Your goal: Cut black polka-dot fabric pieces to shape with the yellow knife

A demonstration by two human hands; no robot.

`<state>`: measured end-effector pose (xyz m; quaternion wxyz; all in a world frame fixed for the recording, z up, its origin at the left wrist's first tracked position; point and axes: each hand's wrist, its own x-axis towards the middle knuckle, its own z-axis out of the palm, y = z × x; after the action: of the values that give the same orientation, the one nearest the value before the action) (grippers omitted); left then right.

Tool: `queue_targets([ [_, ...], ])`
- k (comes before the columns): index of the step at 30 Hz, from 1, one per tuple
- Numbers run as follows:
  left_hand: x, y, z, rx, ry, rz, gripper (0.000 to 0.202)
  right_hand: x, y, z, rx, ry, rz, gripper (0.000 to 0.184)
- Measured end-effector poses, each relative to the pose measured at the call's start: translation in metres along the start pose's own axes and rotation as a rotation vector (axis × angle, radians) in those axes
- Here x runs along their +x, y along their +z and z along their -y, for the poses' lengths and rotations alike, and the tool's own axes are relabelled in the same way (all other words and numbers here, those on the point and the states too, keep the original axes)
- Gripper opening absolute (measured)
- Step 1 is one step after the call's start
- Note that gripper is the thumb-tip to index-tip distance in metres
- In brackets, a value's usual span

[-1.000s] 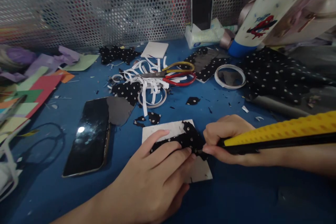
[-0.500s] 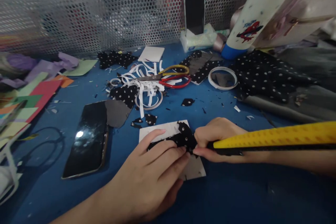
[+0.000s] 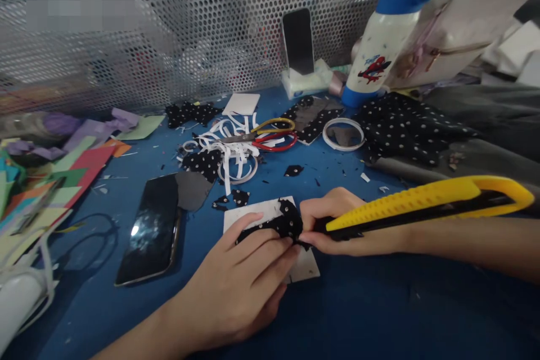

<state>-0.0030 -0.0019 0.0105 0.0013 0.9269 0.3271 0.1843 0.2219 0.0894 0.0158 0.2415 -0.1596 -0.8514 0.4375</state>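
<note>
My left hand lies with fingers stretched over a scrap of black polka-dot fabric, pressing it onto a white card on the blue table. My right hand is closed round a yellow utility knife, its tip down at the fabric's right edge beside my left fingertips. The knife's long handle runs out to the right above my forearm.
A black phone lies to the left beside a grey scrap. Scissors, white paper strips, a tape ring, dotted cloth and a bottle sit behind. Coloured paper is piled left. A mesh wall backs the table.
The view has tilted up and pulled back slightly. Both hands stay on the fabric and card, and the knife's rear end has come into sight.
</note>
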Motion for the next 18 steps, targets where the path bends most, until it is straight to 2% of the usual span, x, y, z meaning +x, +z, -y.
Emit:
queue_targets([
  [5,0.0011,0.0026,-0.0009,0.04,-0.011,0.037,0.035,-0.0001,-0.0025,0.0036,0.077,0.094,0.029,0.009],
  [8,0.0012,0.0028,-0.0007,0.043,-0.003,0.042,0.035,-0.0002,-0.0036,0.0045,0.091,0.126,0.03,0.01],
  [15,0.0016,0.0007,0.0012,0.016,0.016,0.043,0.036,0.0013,-0.0033,0.0022,0.07,0.03,-0.019,0.016],
  [18,0.0018,0.0005,0.0021,0.014,0.025,0.038,0.037,0.0002,-0.0062,0.0025,0.1,0.028,0.002,0.017],
])
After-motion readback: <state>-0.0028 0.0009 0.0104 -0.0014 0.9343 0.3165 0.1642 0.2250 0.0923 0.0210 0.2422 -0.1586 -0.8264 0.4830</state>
